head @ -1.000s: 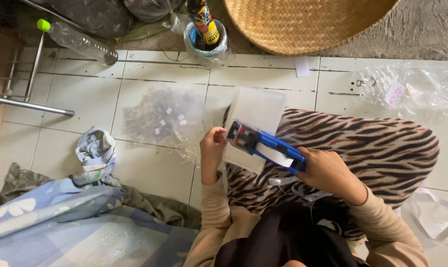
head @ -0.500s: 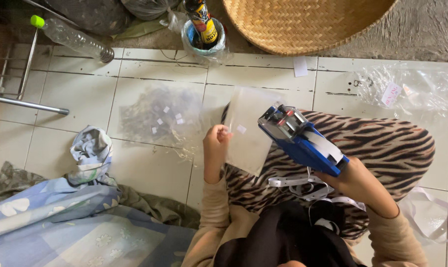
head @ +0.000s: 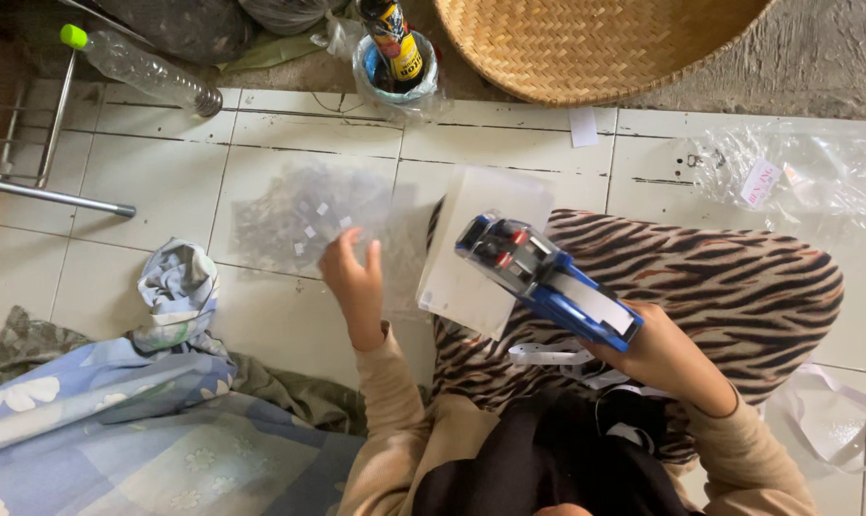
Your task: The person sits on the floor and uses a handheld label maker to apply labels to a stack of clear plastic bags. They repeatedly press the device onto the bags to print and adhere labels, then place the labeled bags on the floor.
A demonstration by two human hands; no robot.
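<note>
Label gun [head: 548,282] gripped in raised right hand [head: 658,354]; left hand [head: 355,277] lifted, fingers spread.

Left hand [head: 355,277] spread; right hand [head: 664,354] clenched

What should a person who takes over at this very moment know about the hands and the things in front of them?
Left hand: open, fingers spread, reaching over the pile of clear plastic bags with small white labels on the tiled floor; I cannot tell if it touches them.
Right hand: grips the blue label gun, raised above the lap, its nose toward the stack of clear bags that rests on the zebra-print cloth.
Done: some bags in the floor pile carry labels.
Left: the lap stack shows no label from here.
Loose white label strip lies on the lap.
</note>
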